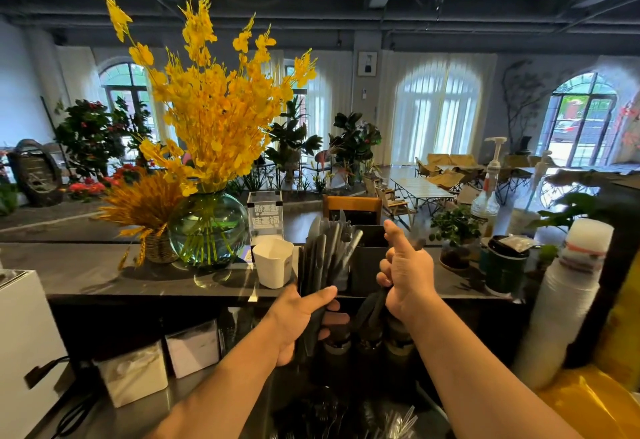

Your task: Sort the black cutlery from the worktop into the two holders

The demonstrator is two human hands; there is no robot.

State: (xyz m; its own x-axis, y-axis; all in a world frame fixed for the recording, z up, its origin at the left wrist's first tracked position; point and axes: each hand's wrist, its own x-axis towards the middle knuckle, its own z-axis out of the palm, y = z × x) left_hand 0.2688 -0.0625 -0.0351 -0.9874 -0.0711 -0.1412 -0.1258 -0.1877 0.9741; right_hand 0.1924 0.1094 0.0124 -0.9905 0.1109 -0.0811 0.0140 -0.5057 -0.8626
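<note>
Two holders stood side by side on the raised table (86,265), and what a contrast: the left holder (304,275) was packed with upright black cutlery (329,241), handles and blades fanning out above its rim, while the right holder (365,265), a dark square box touching its neighbour, showed nothing above its rim (its inside could not be seen from this angle). Both hands were up in front of them and both were busy. The left hand (301,320) had its fingers curled round a bundle of black pieces (313,329), thumb laid along the top, just below the left holder. The right hand (405,279) gripped a second dark bunch (372,310) that hung down below the fist, thumb raised, right in front of the right holder. The cutlery looked matt black, slim and plastic-like; the pieces in each grip overlapped too much to count or to tell by kind. More of it lay in a dark, blurred heap (322,414) on the lower table (194,400), near the bottom edge. Beside the left holder stood one white paper cup (273,262), then one round glass vase (207,227) holding yellow flowers. Two white boxes (133,376) sat under the raised table, and a tall stack of clear cups (568,300) rose at the right.
</note>
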